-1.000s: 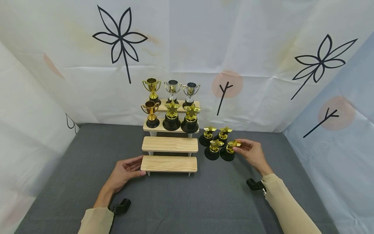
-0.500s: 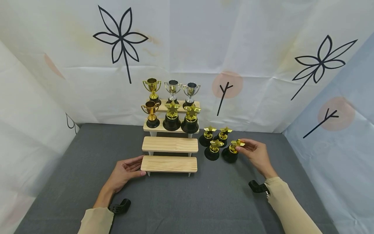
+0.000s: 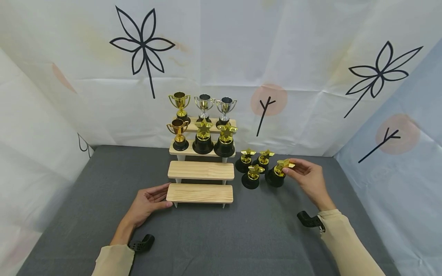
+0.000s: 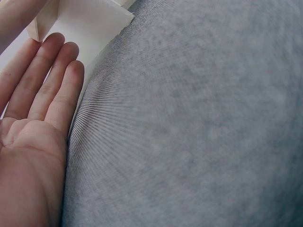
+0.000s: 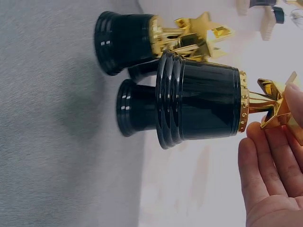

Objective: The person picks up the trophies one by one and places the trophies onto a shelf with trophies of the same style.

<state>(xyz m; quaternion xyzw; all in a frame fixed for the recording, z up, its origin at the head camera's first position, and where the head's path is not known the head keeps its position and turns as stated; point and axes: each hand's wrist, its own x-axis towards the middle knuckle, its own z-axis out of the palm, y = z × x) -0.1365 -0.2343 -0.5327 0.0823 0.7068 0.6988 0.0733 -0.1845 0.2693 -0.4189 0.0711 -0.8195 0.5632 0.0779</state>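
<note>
Right hand point(image 3: 308, 176) pinching star trophy point(image 3: 279, 173) (tilted, by the star); left hand point(image 3: 149, 201) spread flat against wooden riser point(image 3: 199, 193).

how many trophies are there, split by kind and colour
gold cups: 2
silver cups: 2
big gold stars on the stand: 2
small gold stars on the cloth: 4, one pinched by the right hand
total: 10 trophies
</note>
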